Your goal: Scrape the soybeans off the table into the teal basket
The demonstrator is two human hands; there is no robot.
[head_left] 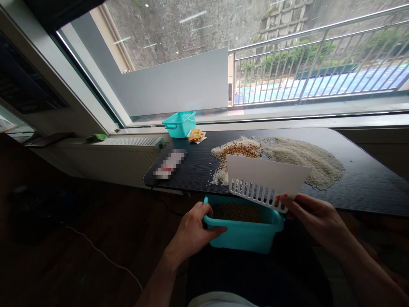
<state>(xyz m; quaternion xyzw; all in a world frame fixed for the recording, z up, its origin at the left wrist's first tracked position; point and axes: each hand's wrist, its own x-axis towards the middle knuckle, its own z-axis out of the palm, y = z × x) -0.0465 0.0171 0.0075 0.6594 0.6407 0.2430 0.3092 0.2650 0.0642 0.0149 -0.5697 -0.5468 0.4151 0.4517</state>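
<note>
My left hand [196,228] grips the left rim of a turquoise plastic bin [244,234], held just below the table's near edge. Round tan beans, perhaps soybeans [239,212], lie inside it. In my right hand [315,211] is a white flat scraper [266,172] with a row of slots along its lower edge, pinched at its lower right corner. The scraper is tilted above the bin's far rim. Behind it on the table, a patch of tan beans [244,149] lies mixed with white rice, and a wide heap of rice [303,160] spreads to the right.
The dark table [367,175] stands against the window. At its far left are a second turquoise bin [182,125], a crumpled yellowish item on white paper [196,135], and a blurred-out phone-like object [171,164]. A radiator [128,155] is left; a white cable [105,256] crosses the floor.
</note>
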